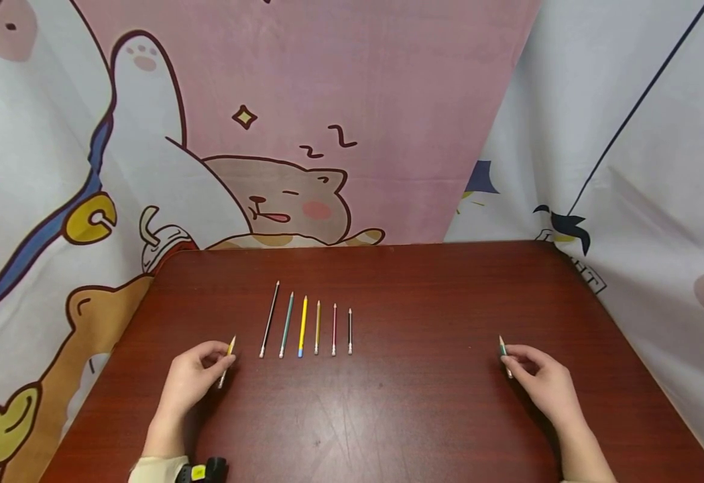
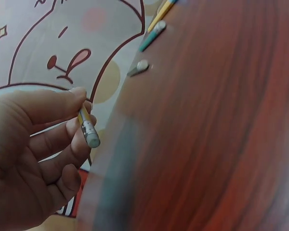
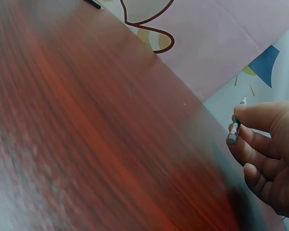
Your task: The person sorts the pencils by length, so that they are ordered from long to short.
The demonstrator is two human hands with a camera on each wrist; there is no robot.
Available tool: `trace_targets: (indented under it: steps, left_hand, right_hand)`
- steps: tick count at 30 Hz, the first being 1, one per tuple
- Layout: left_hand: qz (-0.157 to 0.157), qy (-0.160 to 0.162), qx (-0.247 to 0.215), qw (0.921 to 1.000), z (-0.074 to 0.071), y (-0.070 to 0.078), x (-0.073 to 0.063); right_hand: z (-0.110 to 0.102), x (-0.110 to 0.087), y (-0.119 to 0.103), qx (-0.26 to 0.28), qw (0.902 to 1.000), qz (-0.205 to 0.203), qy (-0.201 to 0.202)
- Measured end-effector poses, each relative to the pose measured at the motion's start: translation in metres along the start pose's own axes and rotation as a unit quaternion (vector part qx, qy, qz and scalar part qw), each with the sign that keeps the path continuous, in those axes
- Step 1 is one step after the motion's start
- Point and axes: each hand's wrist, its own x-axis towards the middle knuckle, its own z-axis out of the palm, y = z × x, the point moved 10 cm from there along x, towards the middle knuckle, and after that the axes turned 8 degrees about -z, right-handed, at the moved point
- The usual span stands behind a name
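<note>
My left hand (image 1: 194, 376) pinches a short yellow pencil (image 1: 230, 347) between thumb and fingers, tip pointing away. Its metal band and pale eraser (image 2: 92, 140) show in the left wrist view. On the right side of the table, my right hand (image 1: 542, 377) pinches a short green pencil (image 1: 502, 347), its tip also pointing away and its eraser (image 3: 231, 139) toward me. Between the hands, nearer the left, several pencils lie in a row: a long black one (image 1: 270, 318), a teal one (image 1: 287, 324), a yellow one (image 1: 303, 325), a shorter gold one (image 1: 318, 327), a magenta one (image 1: 334, 329) and a short black one (image 1: 350, 331).
The pencils lie on a dark red-brown wooden table (image 1: 424, 302), tips away from me and erasers nearer. A cartoon-printed cloth (image 1: 400, 121) hangs behind the far edge, with white cloth (image 1: 648, 134) on the right. A black device with a yellow label (image 1: 200, 472) sits at my left wrist.
</note>
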Motion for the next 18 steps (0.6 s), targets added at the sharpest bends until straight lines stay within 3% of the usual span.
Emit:
trace_targets:
  steps: [6,18]
  left_hand:
    - [-0.004,-0.007,-0.017,0.9998,0.014,0.014,0.005]
    - [0.028,-0.014,-0.05,0.9983,0.042,0.044,0.012]
  right_hand:
    - [0.006,0.003,-0.005,0.02,0.9998,0.007,0.002]
    - [0.026,0.01,-0.02,0.06,0.9981,0.002,-0.009]
